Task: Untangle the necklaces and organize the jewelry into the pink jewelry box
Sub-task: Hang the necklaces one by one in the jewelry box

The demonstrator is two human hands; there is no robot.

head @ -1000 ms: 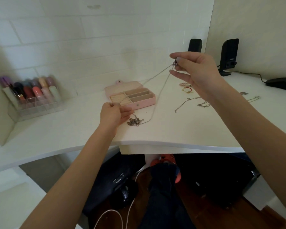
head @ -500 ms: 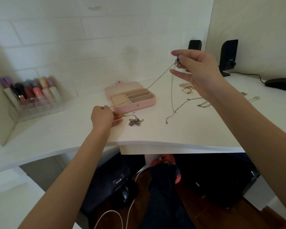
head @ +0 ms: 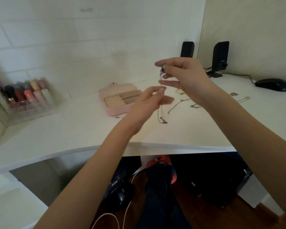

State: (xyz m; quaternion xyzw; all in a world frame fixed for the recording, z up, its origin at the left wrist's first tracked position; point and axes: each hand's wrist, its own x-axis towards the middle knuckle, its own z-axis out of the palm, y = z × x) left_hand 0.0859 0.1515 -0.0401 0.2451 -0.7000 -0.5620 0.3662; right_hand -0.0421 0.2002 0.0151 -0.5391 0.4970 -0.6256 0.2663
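My right hand (head: 185, 76) is raised over the desk and pinches the dark pendant end of a thin silver necklace (head: 160, 81). The chain hangs straight down, and its lower end rests on the desk (head: 163, 121). My left hand (head: 149, 103) is motion-blurred just below the right one, its thumb and forefinger closed around the hanging chain. The pink jewelry box (head: 116, 110) lies open behind my left hand, with its ring rolls and compartments showing. More chains (head: 178, 104) and a gold piece (head: 179, 91) lie on the desk under my right wrist.
A clear organizer of lipsticks (head: 23, 100) stands at the far left. Two black speakers (head: 220, 58) and a black mouse (head: 272, 84) are at the back right. The white desk's front edge (head: 172, 146) curves below my arms. Cables and a foot are underneath.
My left hand has moved up and right from near the box front to just under my right hand. The chain, stretched between the hands before, now hangs vertically.
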